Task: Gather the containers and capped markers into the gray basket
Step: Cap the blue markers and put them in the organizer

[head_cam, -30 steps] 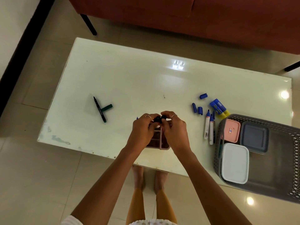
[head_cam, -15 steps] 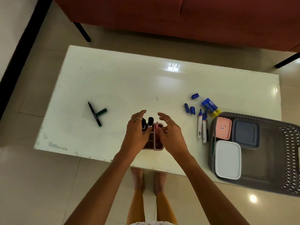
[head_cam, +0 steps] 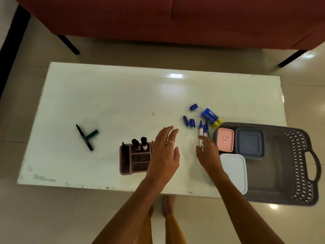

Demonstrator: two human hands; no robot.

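We see the left hand point(head_cam: 165, 152) over the white table point(head_cam: 109, 95) with fingers straight and spread, holding nothing, just beside the right wall of the pink divided organizer point(head_cam: 134, 158). Two black capped markers point(head_cam: 139, 143) stand upright in the organizer's far compartment. The right hand point(head_cam: 208, 153) reaches the near ends of three uncapped blue markers point(head_cam: 203, 132) lying beside the gray basket point(head_cam: 299, 138); whether its fingers grip a marker we cannot tell. Three loose blue caps point(head_cam: 190, 118) lie just beyond the markers, with two blue-and-yellow glue sticks point(head_cam: 211, 117) against the basket's far left corner. Inside the basket lie a pink container point(head_cam: 225, 140), a gray-blue container point(head_cam: 249, 143) and a white container point(head_cam: 234, 171). An uncapped green marker point(head_cam: 84, 137) and its green cap point(head_cam: 92, 134) lie at the table's left, touching.
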